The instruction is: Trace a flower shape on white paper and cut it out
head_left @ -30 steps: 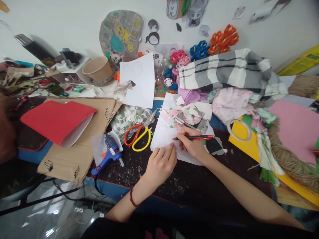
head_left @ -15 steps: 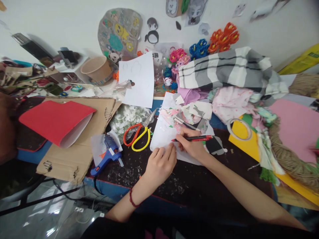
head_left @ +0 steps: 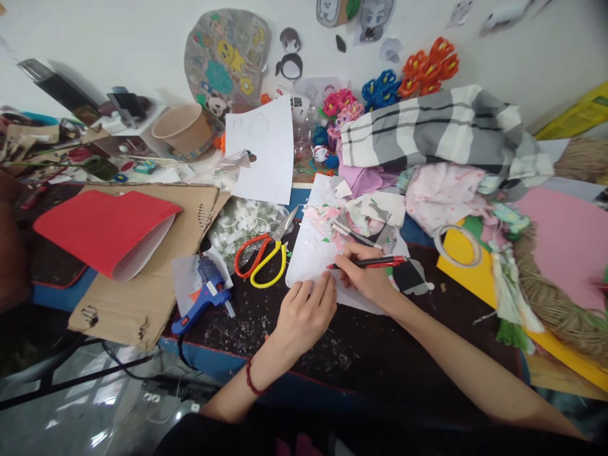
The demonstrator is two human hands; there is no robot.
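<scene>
Pen (head_left: 379, 262) pinched by right hand (head_left: 368, 273) could skid if paper (head_left: 306, 256) slips under left hand (head_left: 306, 313), whose grip is unclear.

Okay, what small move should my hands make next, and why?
Probably a short stroke: your right hand grips the red-and-black pen, its tip at the white paper, and your left hand touches that sheet near the tip.
</scene>
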